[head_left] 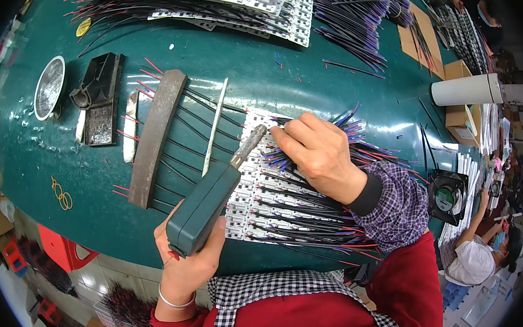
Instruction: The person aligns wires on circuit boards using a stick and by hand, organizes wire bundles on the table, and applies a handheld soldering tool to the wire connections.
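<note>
My left hand (pixel 186 264) is wrapped round a dark green soldering gun (pixel 203 208). The gun's metal tip reaches the upper part of a white circuit board panel (pixel 239 219). Right beside that tip, my right hand (pixel 316 150) is closed in a pinch, on thin wires (pixel 350 124) with blue and red ends; its fingertips partly hide them. Rows of black wires (pixel 302 212) lie across the panel to the right. More black wires run left from the panel under a heavy dark bar (pixel 158 138). A thin whitish stick (pixel 215 127) lies across these wires.
A metal bowl (pixel 50 88) and a black stand (pixel 100 102) sit at the left. Stacked white panels (pixel 296 22) and piled wires (pixel 351 21) lie at the back. A white cup (pixel 464 91) and small fan (pixel 448 196) stand right. Another person (pixel 475 261) sits beyond.
</note>
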`<state>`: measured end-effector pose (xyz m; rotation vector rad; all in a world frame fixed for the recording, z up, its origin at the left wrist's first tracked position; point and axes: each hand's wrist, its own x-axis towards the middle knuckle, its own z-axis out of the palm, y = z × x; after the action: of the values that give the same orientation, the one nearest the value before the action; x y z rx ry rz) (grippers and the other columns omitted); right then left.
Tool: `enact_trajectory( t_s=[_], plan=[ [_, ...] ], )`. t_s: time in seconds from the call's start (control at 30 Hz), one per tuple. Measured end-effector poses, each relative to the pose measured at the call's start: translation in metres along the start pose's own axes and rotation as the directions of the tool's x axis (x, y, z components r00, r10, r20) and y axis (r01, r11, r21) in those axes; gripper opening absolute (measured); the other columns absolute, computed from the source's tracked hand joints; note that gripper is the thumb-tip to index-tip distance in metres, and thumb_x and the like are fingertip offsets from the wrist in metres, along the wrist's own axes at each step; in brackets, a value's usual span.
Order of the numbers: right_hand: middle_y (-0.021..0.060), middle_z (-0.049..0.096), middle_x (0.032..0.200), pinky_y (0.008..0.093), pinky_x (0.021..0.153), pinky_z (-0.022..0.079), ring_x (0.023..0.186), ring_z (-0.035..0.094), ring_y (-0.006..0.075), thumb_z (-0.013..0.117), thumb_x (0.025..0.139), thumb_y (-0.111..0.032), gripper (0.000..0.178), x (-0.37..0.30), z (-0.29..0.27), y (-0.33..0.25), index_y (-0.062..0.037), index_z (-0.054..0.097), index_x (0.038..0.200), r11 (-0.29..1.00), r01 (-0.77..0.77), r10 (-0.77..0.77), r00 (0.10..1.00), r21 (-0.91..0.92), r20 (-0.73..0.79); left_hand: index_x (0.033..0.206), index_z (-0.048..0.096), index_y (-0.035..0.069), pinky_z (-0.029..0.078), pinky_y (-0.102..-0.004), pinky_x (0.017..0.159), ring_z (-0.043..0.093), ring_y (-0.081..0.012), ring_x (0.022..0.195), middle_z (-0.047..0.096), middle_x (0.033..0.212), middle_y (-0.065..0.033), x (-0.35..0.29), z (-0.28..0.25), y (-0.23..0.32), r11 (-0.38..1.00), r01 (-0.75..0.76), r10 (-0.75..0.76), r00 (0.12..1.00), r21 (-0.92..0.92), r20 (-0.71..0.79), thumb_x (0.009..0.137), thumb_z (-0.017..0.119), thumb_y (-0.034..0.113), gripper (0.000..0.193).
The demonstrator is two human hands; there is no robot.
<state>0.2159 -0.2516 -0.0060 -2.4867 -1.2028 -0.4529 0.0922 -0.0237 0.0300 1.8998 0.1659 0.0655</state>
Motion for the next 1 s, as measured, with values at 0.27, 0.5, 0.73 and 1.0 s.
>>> enact_trajectory(
  t_s=[0.27, 0.5, 0.73, 1.0],
  plan=[
    [0.0045, 0.053, 0.079, 0.0313, 0.055, 0.045, 0.072, 0.056, 0.0196, 0.065, 0.071, -0.006, 0.029, 0.002, -0.004, -0.003, -0.0004, 0.069, 0.099, 0.999, 0.018, -0.017, 1.000, -0.026, 0.020, 0.092, 0.068, -0.007, 0.050, -0.0290, 0.063, 0.062, -0.0184, 0.069, 0.066, 0.086, -0.0118, 0.000, 0.000, 0.009, 1.000, 0.011, -0.012, 0.999, 0.027, 0.030, 0.076, 0.070, -0.008, 0.016],
    [0.0022, 0.052, 0.082, 0.0287, 0.055, 0.042, 0.075, 0.055, 0.0163, 0.064, 0.073, -0.010, 0.016, 0.001, 0.000, -0.001, -0.0034, 0.064, 0.088, 0.998, 0.025, -0.026, 1.000, -0.049, -0.017, 0.097, 0.070, -0.006, 0.053, -0.0314, 0.067, 0.067, -0.0234, 0.074, 0.069, 0.092, -0.0144, -0.025, -0.008, 0.003, 0.989, 0.146, -0.147, 0.984, -0.010, -0.101, 0.074, 0.074, -0.004, 0.024],
    [0.0044, 0.051, 0.081, 0.0305, 0.056, 0.047, 0.075, 0.058, 0.0188, 0.065, 0.072, -0.006, 0.020, -0.004, 0.005, 0.003, -0.0022, 0.065, 0.092, 0.998, -0.013, 0.017, 0.997, 0.054, -0.078, 0.097, 0.070, -0.006, 0.052, -0.0281, 0.065, 0.065, -0.0194, 0.071, 0.069, 0.090, -0.0137, -0.018, -0.004, 0.004, 0.979, 0.187, -0.193, 0.978, -0.077, -0.076, 0.074, 0.073, -0.005, 0.024],
    [0.0046, 0.051, 0.080, 0.0305, 0.056, 0.047, 0.074, 0.057, 0.0188, 0.064, 0.072, -0.007, 0.019, 0.000, 0.002, 0.003, -0.0017, 0.065, 0.091, 0.998, 0.019, -0.015, 0.998, 0.064, -0.063, 0.094, 0.069, -0.007, 0.048, -0.0266, 0.061, 0.059, -0.0155, 0.067, 0.064, 0.082, -0.0095, -0.007, 0.002, 0.001, 0.995, 0.042, -0.046, 0.998, -0.085, -0.047, 0.075, 0.070, -0.008, 0.019]
  ],
)
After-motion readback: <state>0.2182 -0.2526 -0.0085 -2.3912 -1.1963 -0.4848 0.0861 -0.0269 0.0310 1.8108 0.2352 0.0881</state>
